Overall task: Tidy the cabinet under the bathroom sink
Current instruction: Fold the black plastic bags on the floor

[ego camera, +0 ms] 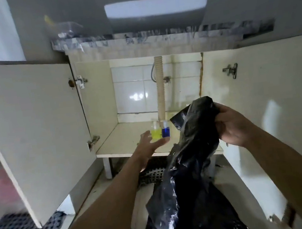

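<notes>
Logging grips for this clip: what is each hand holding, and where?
Right hand grips the black bag by its bunched top. Left hand holds nothing, open beside the bottles.

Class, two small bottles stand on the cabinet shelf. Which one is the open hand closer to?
The small clear bottle of yellow liquid: the left hand reaches right beside it, while the blue bottle stands on its far side.

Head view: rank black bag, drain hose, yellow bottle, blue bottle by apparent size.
1. black bag, though it is nearest the camera.
2. drain hose.
3. yellow bottle and blue bottle: alike, partly hidden, unranked.
</notes>
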Tool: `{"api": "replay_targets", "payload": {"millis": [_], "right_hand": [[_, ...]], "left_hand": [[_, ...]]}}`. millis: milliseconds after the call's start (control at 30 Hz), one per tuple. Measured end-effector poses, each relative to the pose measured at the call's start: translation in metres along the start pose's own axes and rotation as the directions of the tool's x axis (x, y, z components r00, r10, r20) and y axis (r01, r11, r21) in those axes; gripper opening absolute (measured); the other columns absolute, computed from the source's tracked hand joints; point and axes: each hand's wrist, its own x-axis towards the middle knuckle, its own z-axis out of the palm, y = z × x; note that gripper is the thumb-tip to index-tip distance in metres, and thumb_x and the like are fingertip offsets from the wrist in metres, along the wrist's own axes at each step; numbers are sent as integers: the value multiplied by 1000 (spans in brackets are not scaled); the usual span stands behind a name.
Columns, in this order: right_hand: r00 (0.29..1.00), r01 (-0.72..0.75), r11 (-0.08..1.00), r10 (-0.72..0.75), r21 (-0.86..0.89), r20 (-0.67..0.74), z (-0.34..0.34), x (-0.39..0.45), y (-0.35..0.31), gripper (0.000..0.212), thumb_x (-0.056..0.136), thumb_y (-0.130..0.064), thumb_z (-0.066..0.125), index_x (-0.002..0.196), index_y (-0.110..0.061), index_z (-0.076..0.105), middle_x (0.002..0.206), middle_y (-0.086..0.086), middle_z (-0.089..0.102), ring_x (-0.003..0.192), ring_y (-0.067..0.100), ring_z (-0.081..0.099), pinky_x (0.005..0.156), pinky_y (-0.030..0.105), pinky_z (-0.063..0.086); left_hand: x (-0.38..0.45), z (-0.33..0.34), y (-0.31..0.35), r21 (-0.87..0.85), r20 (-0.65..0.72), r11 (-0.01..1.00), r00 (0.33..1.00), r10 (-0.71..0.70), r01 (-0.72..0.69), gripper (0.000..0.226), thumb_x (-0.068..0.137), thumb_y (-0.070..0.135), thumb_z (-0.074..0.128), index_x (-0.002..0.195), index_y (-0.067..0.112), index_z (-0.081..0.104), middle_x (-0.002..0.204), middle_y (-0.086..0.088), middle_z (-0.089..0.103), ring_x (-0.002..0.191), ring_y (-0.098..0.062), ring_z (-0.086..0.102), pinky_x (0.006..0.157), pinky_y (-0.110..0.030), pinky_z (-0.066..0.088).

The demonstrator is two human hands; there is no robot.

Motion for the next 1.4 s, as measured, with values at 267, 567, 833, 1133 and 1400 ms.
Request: {"api": "replay_targets", "payload": {"millis": [267,567,833,1133,1400], "right_hand": [[1000,1,998,0,-66,25,-9,-3,2,58,85,22,23,106,-12,65,87,6,72,76,19,71,65,28,58],[987,110,987,-123,-118,-106,-31,-12,-10,56,81,26,26,88,-8,70,85,7,73,79,22,71,65,27,57],[882,-287,847,51,-447,-468,-56,0,18,34,69,15,46,85,-6,67,80,17,58,75,31,54,66,34,40],[953,-301,406,160,-863,-258,0,22,7,93,71,-5,73,148,-23,24,145,5,37,129,27,42,97,39,42],[858,-248,444,513,-861,17,29,29,54,69,70,3,66,117,-47,56,120,5,65,110,26,61,98,45,49]], "left_hand": [[5,53,-20,139,450,940,826,-340,312,56,76,51,64,119,15,59,120,-7,63,114,-27,57,99,-44,42],[-2,13,1,124,215,965,943,-254,232,22,79,27,74,93,10,67,83,-6,72,79,-24,66,81,-34,49],[-11,-24,11,-5,35,999,999,-38,38,7,86,19,66,90,14,69,66,-2,63,54,-16,55,56,-24,39],[-18,-13,38,434,181,816,924,336,-382,9,85,12,69,92,14,74,74,-8,67,62,-14,52,62,-25,40],[-30,-1,49,605,380,667,894,238,-435,8,80,16,74,88,19,76,62,5,61,49,-1,48,55,-19,38]]}}
